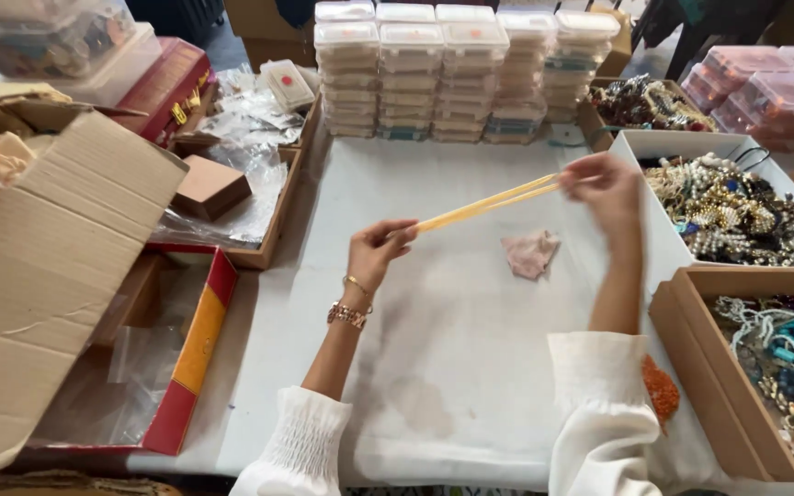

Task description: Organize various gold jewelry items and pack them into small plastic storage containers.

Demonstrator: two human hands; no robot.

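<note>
Nearest the camera, two white gathered sleeves rise from the bottom edge over a white cloth-covered table, and a small orange beaded piece lies just beside the right sleeve. At the right edge a brown cardboard tray holds turquoise and mixed-colour bead jewellery. At the left, a large open brown cardboard box flap overlaps a flat red and yellow box lid with clear plastic in it. Further in, the left hand, with gold bracelets on its wrist, has its fingers pressed together, pinching one end of a long thin pale yellow strand. The strand runs taut and slightly upward above the table to the right hand, whose fingers are closed around the other end. Below the strand, a small crumpled pink cloth pouch lies on the table, apart from both hands. Just beyond the right hand, a white rectangular box is heaped with pearl, gold and dark bead necklaces. At the far edge stand stacks of clear plastic lidded boxes.
</note>
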